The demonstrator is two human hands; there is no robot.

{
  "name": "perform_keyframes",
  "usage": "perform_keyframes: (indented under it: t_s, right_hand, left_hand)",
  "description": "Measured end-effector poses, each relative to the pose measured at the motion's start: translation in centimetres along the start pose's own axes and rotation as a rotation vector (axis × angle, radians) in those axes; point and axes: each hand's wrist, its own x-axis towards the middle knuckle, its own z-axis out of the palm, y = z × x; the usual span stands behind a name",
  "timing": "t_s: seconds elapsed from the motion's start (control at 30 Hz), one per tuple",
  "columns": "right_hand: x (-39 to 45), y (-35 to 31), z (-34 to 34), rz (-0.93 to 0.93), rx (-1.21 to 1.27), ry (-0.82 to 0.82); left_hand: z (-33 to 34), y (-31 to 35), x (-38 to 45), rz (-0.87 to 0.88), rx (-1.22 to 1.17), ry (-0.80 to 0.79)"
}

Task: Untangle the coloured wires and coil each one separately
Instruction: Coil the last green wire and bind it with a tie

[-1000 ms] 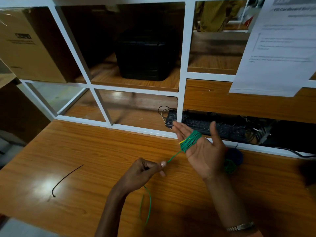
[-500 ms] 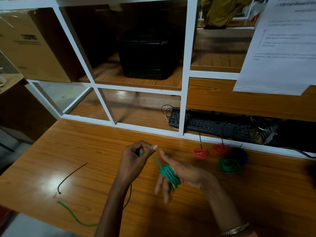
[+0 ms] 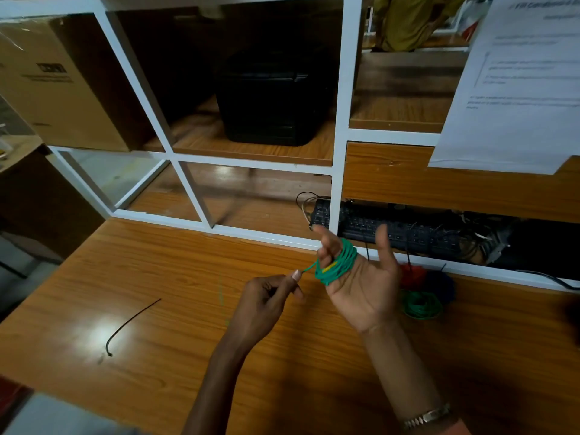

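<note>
Your right hand [image 3: 361, 287] is raised palm-up above the tabletop [image 3: 157, 309], fingers loosely extended, with the green wire [image 3: 337, 265] wound in many tight turns around them. The coil looks glossy and bright green, its loops lying side by side, and a short yellow streak [image 3: 329, 267] shows among them, possibly a stripe or marking on the wire; the blur makes it hard to tell. From the coil's left edge a short taut length of the same wire runs to your left hand [image 3: 266, 306], whose grip is pinching it between thumb and forefinger, the other fingers curled under. Both hands hover just above the tabletop, the left one just beside the coil.

Behind your right hand, near the coil, finished bundles lie on the tabletop: a green coil [image 3: 420, 304], a red coil [image 3: 412, 273] partly hidden by your palm, and a dark blue coil [image 3: 444, 285]. Well to the left of the coil on your fingers, a thin black wire [image 3: 131, 321] lies loose in a shallow curve. Beyond the coil, a black keyboard [image 3: 392, 227] sits in the white shelf frame's [image 3: 340, 152] lower bay.
</note>
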Motion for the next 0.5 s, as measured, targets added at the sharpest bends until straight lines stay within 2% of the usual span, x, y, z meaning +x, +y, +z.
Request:
perform_keyframes:
  t_s: [0.07,0.13,0.23,0.3,0.4,0.5]
  right_hand:
    - [0.3,-0.6,0.0,-0.138,0.05,0.122]
    - [0.9,-1.2,-0.4,-0.191,-0.1,0.225]
    - [1.7,-1.5,-2.2,-0.1,-0.78,0.517]
    - [1.7,-0.8,-3.3,0.053,-1.061,0.618]
    - [0.7,0.4,-3.7,0.35,-1.29,0.551]
    - [-0.3,1.3,-2.2,0.649,-1.356,0.296]
  left_hand:
    - [-0.1,-0.1,-0.2,-0.009,0.051,-0.052]
    - [-0.5,-0.1,-0.6,-0.012,0.062,-0.094]
    - [-1.3,0.4,-1.1,-0.014,0.014,-0.124]
    - [-1.8,1.2,-1.0,0.007,-0.007,-0.089]
    - [-1.8,2.3,-0.5,0.061,-0.04,0.071]
    - [-1.7,2.2,-0.1,0.114,-0.068,0.228]
